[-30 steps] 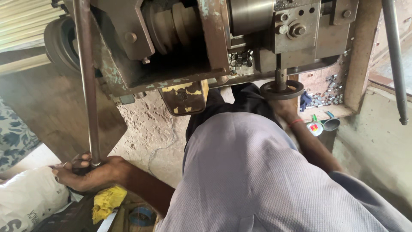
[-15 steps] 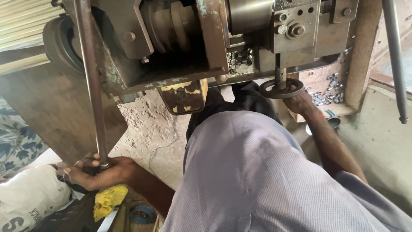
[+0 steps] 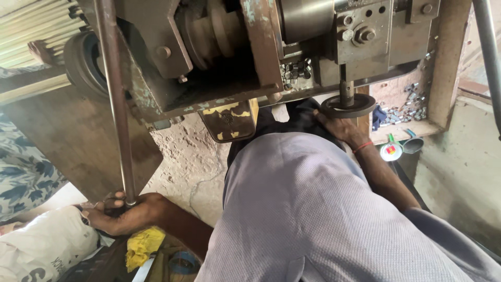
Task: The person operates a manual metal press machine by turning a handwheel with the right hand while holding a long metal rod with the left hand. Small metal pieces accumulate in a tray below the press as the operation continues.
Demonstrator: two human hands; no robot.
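Left hand (image 3: 125,213) fingers around steel rod (image 3: 116,99), right hand (image 3: 339,126) beneath handwheel (image 3: 348,105)

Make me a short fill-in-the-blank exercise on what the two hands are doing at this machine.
1. The left hand grips the lower end of a long metal ____.
2. The right hand reaches up to a round dark ____ under the machine.
3. A thin ____ band sits on the right wrist.
4. Just below the left hand lies a crumpled ____ cloth.

Missing words: rod; disc; red; yellow
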